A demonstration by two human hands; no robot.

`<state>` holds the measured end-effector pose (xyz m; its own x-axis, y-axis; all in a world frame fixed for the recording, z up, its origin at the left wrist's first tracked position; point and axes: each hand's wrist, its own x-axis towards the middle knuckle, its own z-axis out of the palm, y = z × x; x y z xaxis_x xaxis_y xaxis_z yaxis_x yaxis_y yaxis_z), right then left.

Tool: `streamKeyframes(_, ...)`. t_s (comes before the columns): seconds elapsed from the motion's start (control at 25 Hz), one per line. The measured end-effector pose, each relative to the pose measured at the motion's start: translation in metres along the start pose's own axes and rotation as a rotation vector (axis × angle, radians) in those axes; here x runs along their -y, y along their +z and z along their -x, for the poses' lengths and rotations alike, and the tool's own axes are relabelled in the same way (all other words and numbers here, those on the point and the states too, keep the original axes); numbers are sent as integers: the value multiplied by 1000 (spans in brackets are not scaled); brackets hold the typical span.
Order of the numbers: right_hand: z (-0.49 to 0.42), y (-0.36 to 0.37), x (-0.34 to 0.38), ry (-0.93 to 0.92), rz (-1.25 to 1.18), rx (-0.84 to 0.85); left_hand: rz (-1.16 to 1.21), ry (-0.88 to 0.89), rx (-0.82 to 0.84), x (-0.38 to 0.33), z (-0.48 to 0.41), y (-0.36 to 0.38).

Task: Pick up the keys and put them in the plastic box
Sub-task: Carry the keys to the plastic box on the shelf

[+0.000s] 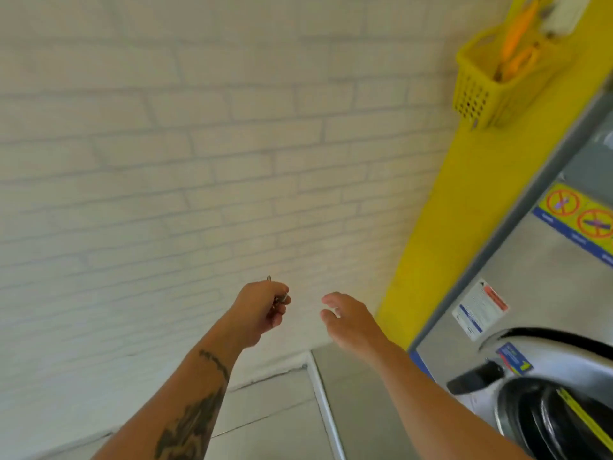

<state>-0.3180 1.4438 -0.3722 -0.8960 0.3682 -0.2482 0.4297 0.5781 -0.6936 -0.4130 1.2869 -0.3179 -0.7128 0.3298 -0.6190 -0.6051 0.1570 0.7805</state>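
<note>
Clenched around the keys, the left hand is raised in front of the white brick wall, its fingers curled in so that only a little dark metal shows between them and a thin tip pokes out above the knuckles. How many keys there are cannot be told, as most of the bunch is hidden inside the fist and the view is blurred. The left forearm carries dark tattoo marks and comes up from the lower edge of the view. Near it, to the right and apart from it, the right hand is loose and holds nothing, its fingers slightly bent and spread, palm turned toward the left hand. High in the upper right corner, well apart from both hands, the yellow plastic box hangs against a yellow wall strip; it has a perforated side, and orange things stand up out of it, too blurred to name. Beside the strip, at the right edge, is a grey washing machine with warning stickers on its front and a round door low in the corner. Below the hands lies a pale tiled floor.
</note>
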Motion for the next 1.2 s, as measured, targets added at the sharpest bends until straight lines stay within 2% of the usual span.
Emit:
streamKeyframes(0.2,22,16,90,-185,35,142,151,105,-196,-10,85,-79)
streamKeyframes(0.4,50,73,193,-403,89,259,382,207,-342,2,166,-174)
streamKeyframes(0.68,158,204,337,-686,158,431,604,326,-544,65,298,-338)
streamKeyframes(0.88,251,309,426,-802,184,539,695,364,-707,122,388,-465)
streamKeyframes(1.2,354,455,551,-960,185,712,819,379,-911,187,496,-623)
